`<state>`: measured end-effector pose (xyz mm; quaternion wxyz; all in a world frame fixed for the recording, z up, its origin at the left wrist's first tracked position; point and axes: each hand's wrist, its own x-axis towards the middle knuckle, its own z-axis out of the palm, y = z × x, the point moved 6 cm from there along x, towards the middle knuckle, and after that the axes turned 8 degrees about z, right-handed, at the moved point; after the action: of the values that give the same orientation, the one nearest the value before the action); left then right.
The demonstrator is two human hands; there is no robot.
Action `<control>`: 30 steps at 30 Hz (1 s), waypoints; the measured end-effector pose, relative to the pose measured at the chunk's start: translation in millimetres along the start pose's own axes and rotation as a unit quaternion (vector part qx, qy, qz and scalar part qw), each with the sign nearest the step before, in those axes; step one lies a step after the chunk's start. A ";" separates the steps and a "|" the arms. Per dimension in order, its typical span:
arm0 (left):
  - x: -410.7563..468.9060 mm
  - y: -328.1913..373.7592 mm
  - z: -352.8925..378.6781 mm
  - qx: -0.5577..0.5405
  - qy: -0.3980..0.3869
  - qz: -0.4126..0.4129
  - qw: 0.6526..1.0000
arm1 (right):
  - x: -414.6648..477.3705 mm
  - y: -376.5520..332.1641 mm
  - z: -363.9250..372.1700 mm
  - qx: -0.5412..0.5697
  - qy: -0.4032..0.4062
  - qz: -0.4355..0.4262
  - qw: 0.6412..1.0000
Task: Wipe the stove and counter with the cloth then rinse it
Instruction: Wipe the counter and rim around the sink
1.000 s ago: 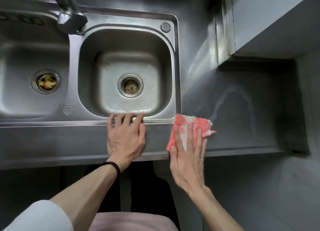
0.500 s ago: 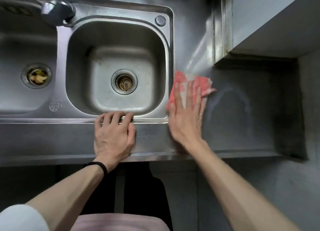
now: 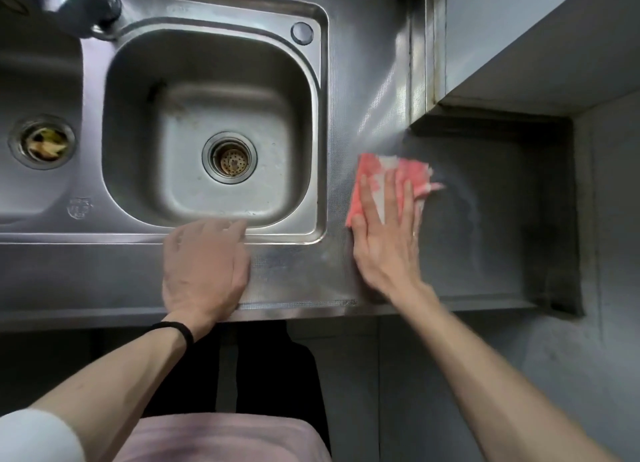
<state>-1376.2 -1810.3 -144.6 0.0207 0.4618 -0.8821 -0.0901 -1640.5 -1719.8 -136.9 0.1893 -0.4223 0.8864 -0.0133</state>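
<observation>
Cloth (image 3: 371, 170), a crumpled pink-and-white rag half hidden under our flat, straight-fingered right hand (image 3: 384, 248), lies on the dimpled steel worktop (image 3: 294, 274) just right of the sink (image 3: 322, 115), while our blurred left hand (image 3: 204, 264) rests on that sink's front rim, its grip too smeared to tell.

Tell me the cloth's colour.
The cloth is coral pink with white patches; head view.
</observation>
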 end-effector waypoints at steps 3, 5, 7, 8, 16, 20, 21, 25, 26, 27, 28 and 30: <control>-6.2 -7.2 -1.9 0.005 0.001 -0.008 1.000 | 55.4 -6.6 -17.2 -0.009 0.001 -0.013 1.000; -10.9 -9.9 -1.5 0.012 0.000 -0.011 1.000 | 63.0 -12.7 -16.4 0.007 -0.005 -0.005 1.000; -9.3 -8.2 -2.5 0.008 0.001 -0.008 1.000 | 46.0 -13.8 -12.5 0.031 0.010 0.009 0.999; -7.8 -8.5 -3.2 0.006 0.003 -0.007 1.000 | 27.1 -13.8 -8.7 0.043 0.017 0.013 0.999; -5.7 -6.3 -5.6 0.004 -0.012 -0.017 1.000 | -142.6 28.3 38.8 -0.001 -0.048 -0.019 0.999; -5.6 -4.1 -10.1 0.003 -0.026 -0.024 0.999 | -60.5 44.9 6.8 -0.006 -0.036 -0.047 0.998; -6.0 -4.0 -10.5 0.003 -0.026 -0.024 0.999 | -31.1 52.8 -2.3 -0.007 -0.030 -0.028 0.999; -6.5 -4.1 -8.8 0.007 -0.029 -0.024 0.999 | 66.5 81.5 -30.6 0.004 -0.030 0.050 0.998; -6.7 -3.8 -8.4 0.007 -0.029 -0.023 0.999 | 78.5 85.1 -34.7 0.011 -0.027 0.060 0.998; -6.7 -3.3 -8.4 0.006 -0.030 -0.023 0.999 | 84.6 86.5 -37.3 0.014 -0.018 0.062 0.998; -6.1 -2.9 -8.9 0.005 -0.033 -0.023 0.999 | 85.6 86.2 -38.5 0.014 -0.009 0.062 0.998; -5.2 -2.4 -10.5 0.005 -0.036 -0.023 0.999 | 73.2 81.0 -36.7 0.013 0.002 0.069 0.998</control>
<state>-1370.0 -1808.8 -134.4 -0.0153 0.4783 -0.8720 -0.1026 -1755.3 -1727.8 -141.5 0.1936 -0.3581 0.9133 -0.0124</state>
